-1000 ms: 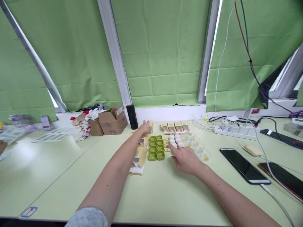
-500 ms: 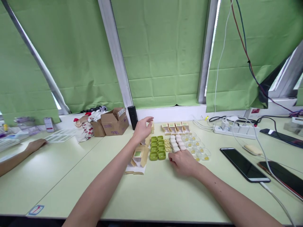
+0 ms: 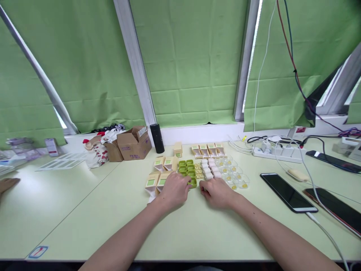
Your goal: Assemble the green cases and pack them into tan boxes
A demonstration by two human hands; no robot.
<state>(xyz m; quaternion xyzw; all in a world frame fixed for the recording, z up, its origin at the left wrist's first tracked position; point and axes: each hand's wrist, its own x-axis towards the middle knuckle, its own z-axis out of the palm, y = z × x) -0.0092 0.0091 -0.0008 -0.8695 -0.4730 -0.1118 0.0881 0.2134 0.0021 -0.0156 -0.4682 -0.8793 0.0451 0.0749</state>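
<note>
My left hand rests on the table with its fingers curled onto the nearest green tray, the front one of a block of small green trays. My right hand lies beside it, fingers curled under at the front of two rows of small white pieces; what it holds is hidden. Small tan boxes with green labels lie left of my left hand. Clear cups with yellow bits sit right of the white pieces.
A row of tan boxes, a black cylinder and open cardboard boxes stand at the back. A power strip with cables and phones lie on the right. Another person's hand is at far left.
My left hand has drawn back from the far tan box to the front green tray. My right hand has curled its fingers and stayed put. The other person's arm pulled back left.
</note>
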